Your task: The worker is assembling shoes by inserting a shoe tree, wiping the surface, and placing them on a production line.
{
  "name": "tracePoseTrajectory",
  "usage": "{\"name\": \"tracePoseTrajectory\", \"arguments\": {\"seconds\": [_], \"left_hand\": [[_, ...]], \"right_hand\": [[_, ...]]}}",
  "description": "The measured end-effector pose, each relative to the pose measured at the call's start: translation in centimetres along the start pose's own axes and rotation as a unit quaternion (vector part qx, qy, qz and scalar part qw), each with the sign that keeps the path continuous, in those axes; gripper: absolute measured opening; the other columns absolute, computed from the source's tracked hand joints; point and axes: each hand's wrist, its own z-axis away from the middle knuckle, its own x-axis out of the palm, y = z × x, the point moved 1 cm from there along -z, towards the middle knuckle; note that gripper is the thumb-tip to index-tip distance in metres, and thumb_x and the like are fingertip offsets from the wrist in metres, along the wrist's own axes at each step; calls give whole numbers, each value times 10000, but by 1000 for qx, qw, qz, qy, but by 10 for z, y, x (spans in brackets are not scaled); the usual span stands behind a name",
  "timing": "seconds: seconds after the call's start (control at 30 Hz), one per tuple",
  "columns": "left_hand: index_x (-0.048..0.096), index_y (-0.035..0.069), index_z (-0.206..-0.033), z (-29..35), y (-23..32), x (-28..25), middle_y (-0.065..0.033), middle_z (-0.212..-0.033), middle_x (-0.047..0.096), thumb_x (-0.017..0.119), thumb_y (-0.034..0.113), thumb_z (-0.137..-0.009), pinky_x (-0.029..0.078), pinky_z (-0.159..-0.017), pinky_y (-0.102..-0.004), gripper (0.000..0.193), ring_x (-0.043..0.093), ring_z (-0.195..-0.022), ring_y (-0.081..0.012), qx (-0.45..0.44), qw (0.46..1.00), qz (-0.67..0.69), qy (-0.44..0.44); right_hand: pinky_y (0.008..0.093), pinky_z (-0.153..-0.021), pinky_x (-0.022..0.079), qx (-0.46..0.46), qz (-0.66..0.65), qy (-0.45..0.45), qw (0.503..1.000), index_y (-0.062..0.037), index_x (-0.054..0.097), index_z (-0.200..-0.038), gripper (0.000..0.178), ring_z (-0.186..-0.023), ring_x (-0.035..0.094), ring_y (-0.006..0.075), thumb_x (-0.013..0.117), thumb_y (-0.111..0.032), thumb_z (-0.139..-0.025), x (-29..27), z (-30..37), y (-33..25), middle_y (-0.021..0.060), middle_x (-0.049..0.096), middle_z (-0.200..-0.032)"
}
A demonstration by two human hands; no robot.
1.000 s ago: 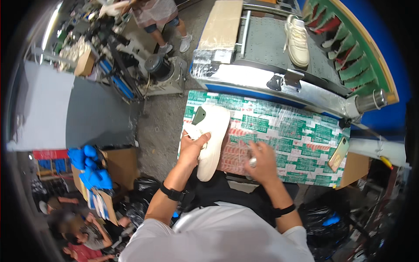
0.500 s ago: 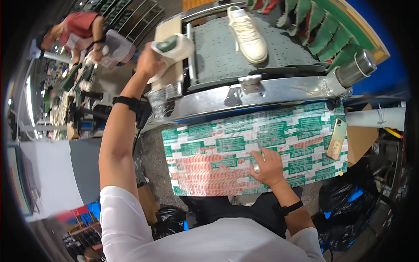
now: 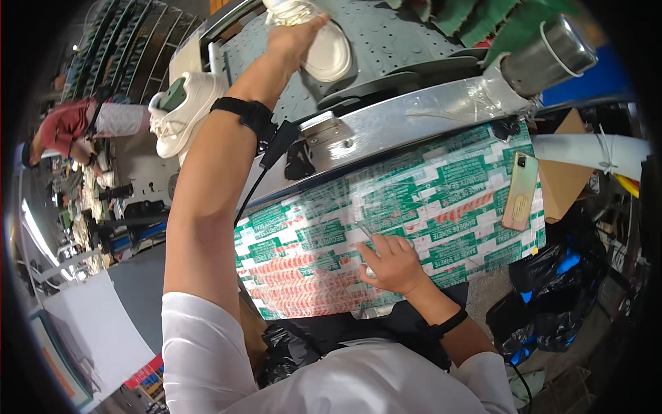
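My left hand [image 3: 293, 40] reaches far forward and grips a cream-white lace-up sneaker [image 3: 329, 55] on the grey dotted conveyor belt [image 3: 386, 34]. The hand covers the middle of the shoe, with its toe towards me. A second white sneaker [image 3: 193, 103] with a green inside sits at the conveyor's left end, beside my left forearm. Over the tape-covered worktop [image 3: 455, 238], my right hand [image 3: 394, 265] is closed around a thin metal tool [image 3: 363, 229]. The tool's tip points away from me; its exact kind is hard to make out.
A phone [image 3: 516, 196] lies at the worktop's right end. A metal rail [image 3: 407, 114] with a steel cylinder [image 3: 548, 55] borders the belt. Black bags [image 3: 552, 297] stand at right. Another person [image 3: 69, 127] works at far left.
My left hand has let go of the green-lined sneaker, leaving it at the belt's left end, and moved right onto the other sneaker. My right hand still holds the tool. The view has shifted.
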Motion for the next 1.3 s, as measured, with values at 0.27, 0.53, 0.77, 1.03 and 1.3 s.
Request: {"name": "tracePoseTrajectory", "arguments": {"seconds": [0.27,0.53,0.77,1.03,1.3], "left_hand": [[684,30,-1420,8,1,-64,-138,-1194,826,696,411,-1098,702,-809,-446,499,825,-968,-280,-18,976,188,-106],[510,4,-1601,295,-29,-162,-135,-1405,721,692,309,-1049,589,-1044,-357,656,731,-1212,-216,121,985,119,-40],[229,-2,-1748,481,-155,-134,-195,-1493,647,874,161,-880,524,-1137,-367,1094,662,-1322,-246,12,985,-52,164],[89,11,-1788,551,-231,-127,-251,-1488,655,895,124,-898,560,-1100,-385,1206,682,-1333,-297,-32,980,1,196],[123,3,-1767,558,-265,-159,-226,-1518,614,783,21,-1025,596,-1044,-375,992,691,-1304,-276,13,962,245,123]], "right_hand": [[432,-888,546,-11,-2,8,1000,-149,773,-1247,520,-992,670,304,840,-332,-764,4,10,-2,120,682,-1186],[506,-970,553,-9,-53,-18,998,-124,795,-1212,454,-1100,691,385,829,-321,-805,6,16,-1,190,692,-1240],[530,-951,539,-33,-11,26,999,-104,775,-1191,409,-1071,661,393,824,-291,-830,7,8,-5,184,672,-1184],[520,-983,547,50,-101,38,993,-67,712,-1350,535,-1107,669,439,841,-210,-851,-1,30,-49,206,677,-1197],[365,-944,572,291,-593,-149,736,30,730,-1296,389,-1028,715,217,696,-232,-1010,0,52,-151,136,750,-1153]]}}
